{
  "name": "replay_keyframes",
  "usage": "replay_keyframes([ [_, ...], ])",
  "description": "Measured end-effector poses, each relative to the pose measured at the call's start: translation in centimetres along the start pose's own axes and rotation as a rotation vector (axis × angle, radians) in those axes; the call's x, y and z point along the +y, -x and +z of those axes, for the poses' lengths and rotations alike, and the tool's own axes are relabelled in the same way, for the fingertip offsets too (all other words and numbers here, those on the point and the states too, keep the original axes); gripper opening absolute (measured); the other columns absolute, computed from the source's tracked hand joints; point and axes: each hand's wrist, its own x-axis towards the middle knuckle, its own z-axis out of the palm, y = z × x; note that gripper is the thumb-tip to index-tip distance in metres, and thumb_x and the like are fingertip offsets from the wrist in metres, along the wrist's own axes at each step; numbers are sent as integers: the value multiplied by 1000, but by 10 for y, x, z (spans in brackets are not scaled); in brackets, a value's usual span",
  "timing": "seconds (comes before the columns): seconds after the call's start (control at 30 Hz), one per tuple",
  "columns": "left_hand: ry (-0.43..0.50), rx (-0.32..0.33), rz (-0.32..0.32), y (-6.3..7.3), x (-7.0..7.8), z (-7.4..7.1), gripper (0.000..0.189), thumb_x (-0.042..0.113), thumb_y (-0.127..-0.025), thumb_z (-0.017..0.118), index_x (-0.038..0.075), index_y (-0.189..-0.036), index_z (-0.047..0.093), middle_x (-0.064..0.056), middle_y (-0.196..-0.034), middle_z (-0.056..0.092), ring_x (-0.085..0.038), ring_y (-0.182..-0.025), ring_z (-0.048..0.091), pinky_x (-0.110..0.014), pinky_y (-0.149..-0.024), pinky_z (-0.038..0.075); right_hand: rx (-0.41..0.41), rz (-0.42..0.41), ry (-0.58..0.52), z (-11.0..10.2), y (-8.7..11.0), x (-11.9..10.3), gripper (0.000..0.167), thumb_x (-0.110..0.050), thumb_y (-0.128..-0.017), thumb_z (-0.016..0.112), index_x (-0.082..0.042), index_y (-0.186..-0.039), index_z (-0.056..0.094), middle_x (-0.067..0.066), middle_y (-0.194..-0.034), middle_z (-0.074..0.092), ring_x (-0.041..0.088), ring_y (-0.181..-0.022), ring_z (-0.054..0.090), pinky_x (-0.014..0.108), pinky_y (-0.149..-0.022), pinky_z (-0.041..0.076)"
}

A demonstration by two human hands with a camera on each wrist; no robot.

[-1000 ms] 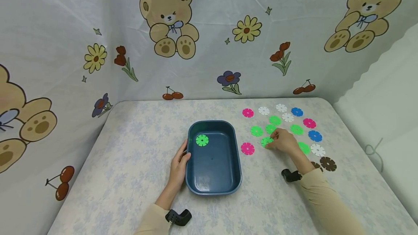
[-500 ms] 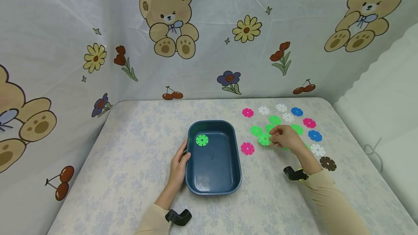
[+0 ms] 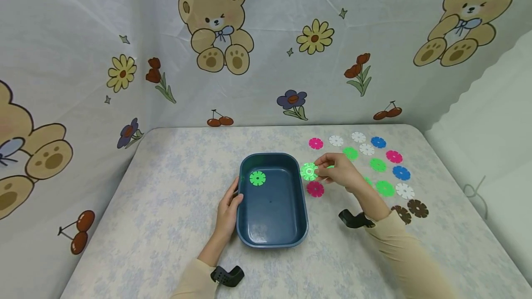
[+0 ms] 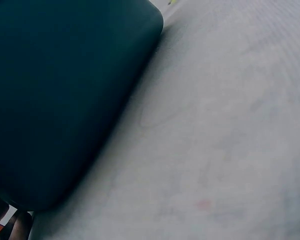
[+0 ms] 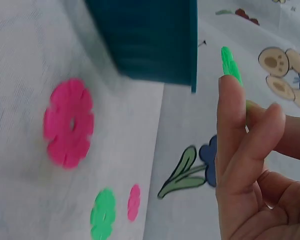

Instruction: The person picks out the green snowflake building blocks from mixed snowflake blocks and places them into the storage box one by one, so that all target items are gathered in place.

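A deep blue plastic basin (image 3: 272, 239) stands on the table with one green slotted disc (image 3: 257, 178) lying inside. My left hand (image 3: 224, 216) holds the basin's left side, thumb at the rim and fingers along the outer wall. In the left wrist view, fingertips (image 4: 21, 226) show beside the basin's corner. My right hand (image 3: 338, 170) pinches another green slotted disc (image 3: 308, 171) between thumb and fingers, just outside the basin's right rim. The right wrist view shows this disc edge-on, raised above the table. Just in front of it lies a pink slotted disc (image 3: 315, 189).
Several loose discs lie scattered on the right, including a blue disc (image 3: 401, 172), a white disc (image 3: 405, 191) and a brown disc (image 3: 417, 208). A bear-print cloth (image 3: 257, 100) hangs behind the table. Pale patterned cloth covers the table (image 3: 174, 170).
My right hand has lifted a green disc from the cluster and carried it left to the basin's rim. My left hand and the basin stay in place.
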Motion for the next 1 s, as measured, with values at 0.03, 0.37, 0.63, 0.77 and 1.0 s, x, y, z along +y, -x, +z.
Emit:
replay_keyframes([
  [0.03,0,-1,1,0,0,0,51,19,-103,46,20,-153,36,-5,-156,38,-29,-134,44,-17,-99,39,-7,-7,-3,4,-1,-3,25,-6,-91,65,9,-111,60,12,-87,61,29,-75,69,29,-62,56],
  [0.37,-10,3,18,0,0,0,51,17,-103,46,14,-153,35,-9,-155,39,-32,-132,45,-23,-101,40,-111,-62,-41,51,-11,-31,23,-2,-90,64,7,-111,61,14,-84,59,30,-75,73,31,-61,57],
  [0.63,-8,13,21,0,-1,1,50,18,-103,46,15,-152,37,-10,-155,39,-31,-130,46,-18,-98,40,-192,-81,-20,83,-17,-38,18,2,-89,64,7,-107,61,13,-77,63,35,-75,73,45,-66,58],
  [0.77,7,7,5,0,-1,1,50,17,-103,46,17,-152,37,-7,-156,38,-30,-131,45,-17,-97,40,-199,-76,0,95,-20,-39,17,3,-89,65,7,-105,62,13,-75,64,36,-74,72,44,-66,58],
  [1.0,27,-7,-4,-1,0,1,50,15,-103,44,19,-153,36,-4,-157,37,-30,-133,44,-14,-95,39,-187,-62,81,115,-27,-36,18,3,-87,67,7,-104,63,12,-73,64,26,-65,72,35,-60,58],
])
